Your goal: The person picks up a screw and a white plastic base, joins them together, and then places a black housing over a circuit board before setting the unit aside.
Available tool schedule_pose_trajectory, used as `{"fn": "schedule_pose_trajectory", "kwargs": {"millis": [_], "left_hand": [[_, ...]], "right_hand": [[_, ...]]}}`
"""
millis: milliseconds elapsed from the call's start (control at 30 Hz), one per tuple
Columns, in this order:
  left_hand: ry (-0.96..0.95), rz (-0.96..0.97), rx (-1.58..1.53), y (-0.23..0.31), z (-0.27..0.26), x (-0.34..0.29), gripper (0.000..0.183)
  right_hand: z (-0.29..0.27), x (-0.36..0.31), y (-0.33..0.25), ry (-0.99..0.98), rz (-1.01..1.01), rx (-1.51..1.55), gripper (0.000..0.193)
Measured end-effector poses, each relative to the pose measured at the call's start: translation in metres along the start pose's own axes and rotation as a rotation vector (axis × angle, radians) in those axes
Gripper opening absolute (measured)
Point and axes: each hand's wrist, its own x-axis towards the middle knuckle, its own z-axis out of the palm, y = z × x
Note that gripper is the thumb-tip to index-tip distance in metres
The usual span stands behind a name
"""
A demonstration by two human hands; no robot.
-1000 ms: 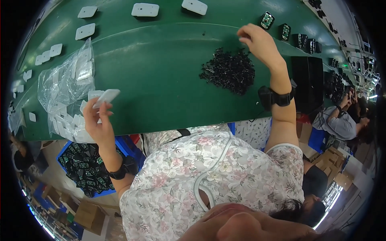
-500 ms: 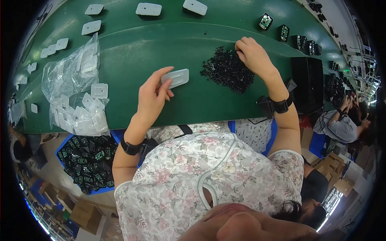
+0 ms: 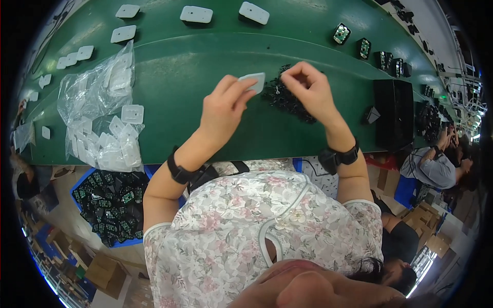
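Observation:
My left hand (image 3: 224,105) grips a pale, translucent plastic cover (image 3: 257,82) by its left part, fingers and thumb closed on it above the green table. Just to the right, my right hand (image 3: 312,92) is closed, thumb and forefinger pinched together. What sits in the pinch, if anything, is too small to make out. Below and partly behind this hand lies a heap of small black parts (image 3: 288,104). The two hands are close together but apart, with the cover's right end facing the right fingertips.
On the left, a clear plastic bag (image 3: 97,92) spills white covers (image 3: 120,146). More white pieces (image 3: 196,14) stand along the far side. Black housings with green circuit boards (image 3: 364,48) line the right, behind a black box (image 3: 393,113). A blue bin (image 3: 110,208) of boards sits below the table.
My right hand has come left, off the far right edge of the heap. My left hand has moved up and right with the cover, bringing the two hands closer together.

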Motion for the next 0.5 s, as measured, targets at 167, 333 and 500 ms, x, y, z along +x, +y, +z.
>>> {"fn": "schedule_pose_trajectory", "kwargs": {"millis": [167,333,500], "left_hand": [[0.096,0.179,0.237,0.003,0.004,0.005,0.021],[0.067,-0.038,-0.024,-0.003,-0.011,0.002,0.013],[0.059,-0.271,-0.366,-0.002,-0.017,-0.005,0.012]], "right_hand": [[0.037,-0.004,-0.004,-0.122,0.022,0.174,0.009],[0.048,-0.003,-0.006,-0.131,-0.050,0.192,0.011],[0.057,-0.003,-0.009,-0.005,-0.322,-0.089,0.011]]}}
